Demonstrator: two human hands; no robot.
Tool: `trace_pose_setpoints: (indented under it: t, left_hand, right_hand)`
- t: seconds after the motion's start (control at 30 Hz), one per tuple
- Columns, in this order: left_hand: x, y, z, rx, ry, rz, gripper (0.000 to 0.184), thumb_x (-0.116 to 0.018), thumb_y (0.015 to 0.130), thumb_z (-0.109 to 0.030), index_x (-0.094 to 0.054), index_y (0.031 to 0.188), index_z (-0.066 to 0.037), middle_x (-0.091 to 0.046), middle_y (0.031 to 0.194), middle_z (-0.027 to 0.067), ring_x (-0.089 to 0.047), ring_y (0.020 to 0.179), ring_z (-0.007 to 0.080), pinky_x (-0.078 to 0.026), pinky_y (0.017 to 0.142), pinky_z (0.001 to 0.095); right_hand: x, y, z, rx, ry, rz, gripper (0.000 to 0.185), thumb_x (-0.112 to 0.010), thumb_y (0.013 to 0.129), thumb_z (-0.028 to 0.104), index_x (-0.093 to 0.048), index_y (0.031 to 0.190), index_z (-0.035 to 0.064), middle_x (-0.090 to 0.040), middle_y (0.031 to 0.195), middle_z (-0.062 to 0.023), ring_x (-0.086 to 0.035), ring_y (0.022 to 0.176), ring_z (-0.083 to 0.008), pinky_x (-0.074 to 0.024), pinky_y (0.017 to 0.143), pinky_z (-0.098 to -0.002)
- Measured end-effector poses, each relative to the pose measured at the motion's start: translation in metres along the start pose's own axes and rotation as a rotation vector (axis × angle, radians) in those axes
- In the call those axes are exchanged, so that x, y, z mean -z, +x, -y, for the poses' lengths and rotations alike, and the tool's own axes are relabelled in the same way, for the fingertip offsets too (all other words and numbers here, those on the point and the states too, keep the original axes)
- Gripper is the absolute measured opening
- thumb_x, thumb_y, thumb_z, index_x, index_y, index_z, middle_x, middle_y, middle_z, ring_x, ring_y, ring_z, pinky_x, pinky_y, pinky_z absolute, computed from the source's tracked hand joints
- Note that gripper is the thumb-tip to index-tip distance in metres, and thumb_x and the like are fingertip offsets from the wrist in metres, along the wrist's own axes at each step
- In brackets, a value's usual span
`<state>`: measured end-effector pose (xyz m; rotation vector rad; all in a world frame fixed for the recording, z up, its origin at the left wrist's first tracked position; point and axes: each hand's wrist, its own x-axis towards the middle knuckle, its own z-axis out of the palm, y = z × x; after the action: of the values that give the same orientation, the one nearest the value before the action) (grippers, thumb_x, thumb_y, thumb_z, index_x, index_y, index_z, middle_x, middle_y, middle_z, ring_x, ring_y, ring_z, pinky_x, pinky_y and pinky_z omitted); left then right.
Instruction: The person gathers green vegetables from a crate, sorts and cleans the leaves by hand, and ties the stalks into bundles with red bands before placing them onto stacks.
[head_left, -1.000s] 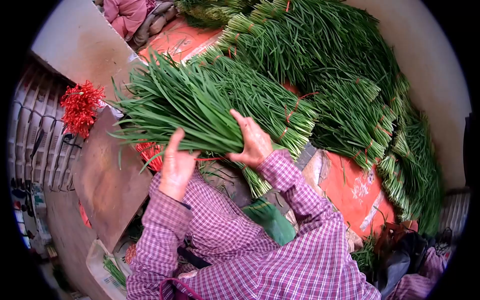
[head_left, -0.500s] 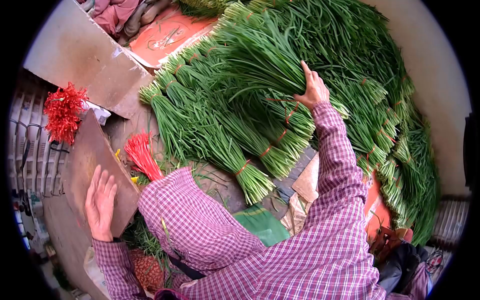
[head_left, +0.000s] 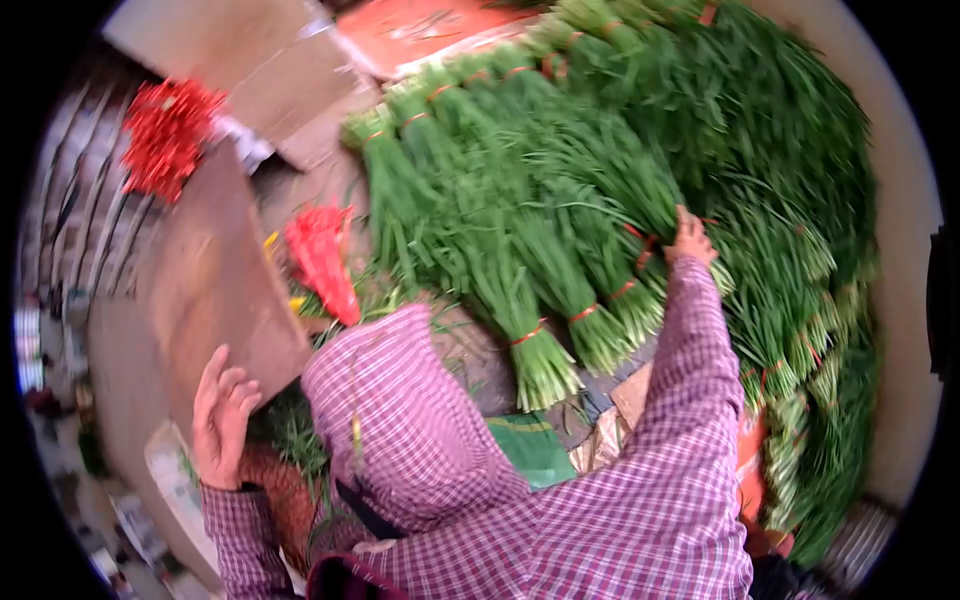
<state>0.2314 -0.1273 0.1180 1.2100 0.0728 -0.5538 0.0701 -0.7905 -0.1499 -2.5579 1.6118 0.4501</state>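
Note:
My right hand [head_left: 690,240] rests on a bundle of long green leafy stalks [head_left: 625,165] at the right end of a row, its fingers against the tied part near the stem ends. Whether it still grips the bundle is blurred. Other bundles with red ties [head_left: 545,345] lie beside it, pale stem ends towards me. My left hand [head_left: 225,410] is raised at the lower left, fingers apart and slightly curled, holding nothing, near a brown board [head_left: 220,270].
Red ties stand in a bunch [head_left: 322,260] beyond my knee, and another red bunch [head_left: 168,135] is at the upper left. A large green pile [head_left: 760,130] lies against the wall at right. Green cloth [head_left: 530,445] lies beside my leg.
The bundle went from between both hands over to the row at the right and now lies down. My left hand came away to the lower left. The view has shifted and blurred.

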Motion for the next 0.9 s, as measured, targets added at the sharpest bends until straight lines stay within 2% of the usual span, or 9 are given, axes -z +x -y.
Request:
trace_pose_setpoints:
  t: [0.07, 0.17, 0.23, 0.37, 0.47, 0.6, 0.77, 0.83, 0.9]
  left_hand:
    - [-0.012, -0.021, -0.001, -0.052, 0.151, -0.108, 0.064, -0.063, 0.088, -0.021, -0.036, 0.141, 0.002, -0.061, 0.111, 0.0158, -0.063, 0.098, 0.0280, -0.054, 0.086, 0.0374]
    - [-0.002, -0.046, 0.012, 0.065, 0.316, 0.004, 0.051, -0.066, 0.084, -0.022, -0.052, 0.126, 0.004, -0.066, 0.099, 0.0166, -0.067, 0.094, 0.0285, -0.053, 0.087, 0.0400]
    - [0.009, -0.064, 0.027, 0.170, 0.319, 0.020, 0.042, -0.065, 0.082, -0.019, -0.059, 0.117, 0.003, -0.068, 0.097, 0.0172, -0.067, 0.095, 0.0288, -0.052, 0.090, 0.0436]
    - [0.031, -0.089, 0.060, 0.225, 0.247, -0.047, 0.040, -0.064, 0.085, -0.021, -0.058, 0.117, 0.003, -0.068, 0.097, 0.0169, -0.066, 0.096, 0.0292, -0.051, 0.091, 0.0431]
    - [0.051, -0.097, 0.078, 0.233, 0.170, -0.213, 0.040, -0.063, 0.088, -0.019, -0.055, 0.120, 0.003, -0.067, 0.099, 0.0172, -0.066, 0.096, 0.0294, -0.052, 0.089, 0.0406]
    - [0.076, -0.115, 0.093, 0.233, 0.070, -0.440, 0.041, -0.062, 0.090, -0.015, -0.051, 0.125, 0.004, -0.065, 0.102, 0.0174, -0.066, 0.094, 0.0290, -0.054, 0.083, 0.0362]
    - [0.095, -0.132, 0.109, 0.298, 0.045, -0.519, 0.045, -0.060, 0.091, -0.018, -0.048, 0.128, 0.003, -0.063, 0.105, 0.0171, -0.064, 0.099, 0.0305, -0.053, 0.087, 0.0393]
    - [0.090, -0.126, 0.107, 0.340, 0.053, -0.580, 0.046, -0.060, 0.090, -0.018, -0.047, 0.129, 0.003, -0.063, 0.105, 0.0182, -0.064, 0.098, 0.0311, -0.052, 0.087, 0.0393]
    - [0.094, -0.123, 0.108, 0.327, -0.007, -0.616, 0.044, -0.059, 0.091, -0.014, -0.046, 0.128, 0.006, -0.063, 0.104, 0.0196, -0.065, 0.097, 0.0306, -0.054, 0.086, 0.0379]
  right_hand:
    - [0.006, -0.008, 0.013, 0.052, -0.037, -0.096, 0.101, -0.077, 0.076, 0.027, -0.010, 0.150, 0.0453, -0.024, 0.154, 0.0020, -0.037, 0.133, -0.0317, -0.0309, 0.103, -0.0585]
    - [-0.013, -0.038, 0.054, 0.505, 0.289, -0.499, 0.083, -0.074, 0.078, 0.020, -0.029, 0.147, 0.0308, -0.042, 0.144, -0.0063, -0.054, 0.115, -0.0352, -0.0439, 0.096, -0.0477]
    - [-0.032, -0.083, 0.113, 0.758, 0.774, -0.435, 0.049, -0.072, 0.080, 0.013, -0.056, 0.126, 0.0137, -0.063, 0.116, -0.0132, -0.061, 0.106, -0.0317, -0.0503, 0.089, -0.0404]
    - [-0.037, -0.202, 0.238, 0.704, 1.055, 0.277, 0.015, -0.065, 0.088, 0.018, -0.070, 0.101, 0.0124, -0.071, 0.087, -0.0107, -0.069, 0.078, -0.0234, -0.0538, 0.076, -0.0337]
    - [-0.078, -0.232, 0.327, 0.827, 1.129, 0.475, 0.021, -0.062, 0.090, 0.024, -0.069, 0.099, 0.0072, -0.071, 0.080, -0.0075, -0.066, 0.068, -0.0125, -0.0534, 0.066, -0.0282]
    - [-0.128, -0.239, 0.430, 0.849, 0.958, 0.380, 0.022, -0.059, 0.089, 0.025, -0.068, 0.095, 0.0052, -0.071, 0.078, -0.0082, -0.069, 0.066, -0.0163, -0.0551, 0.066, -0.0309]
    - [-0.162, -0.228, 0.505, 0.751, 0.945, 0.507, 0.024, -0.060, 0.086, 0.021, -0.068, 0.099, 0.0024, -0.071, 0.076, -0.0089, -0.069, 0.062, -0.0167, -0.0560, 0.063, -0.0308]
    - [-0.136, -0.230, 0.514, 0.478, 1.148, 0.861, 0.026, -0.060, 0.086, 0.019, -0.068, 0.102, 0.0000, -0.071, 0.077, -0.0087, -0.068, 0.060, -0.0169, -0.0559, 0.060, -0.0300]
    - [-0.171, -0.217, 0.544, 0.489, 1.086, 0.820, 0.027, -0.061, 0.086, 0.019, -0.068, 0.102, -0.0014, -0.071, 0.077, -0.0091, -0.068, 0.060, -0.0172, -0.0556, 0.058, -0.0298]
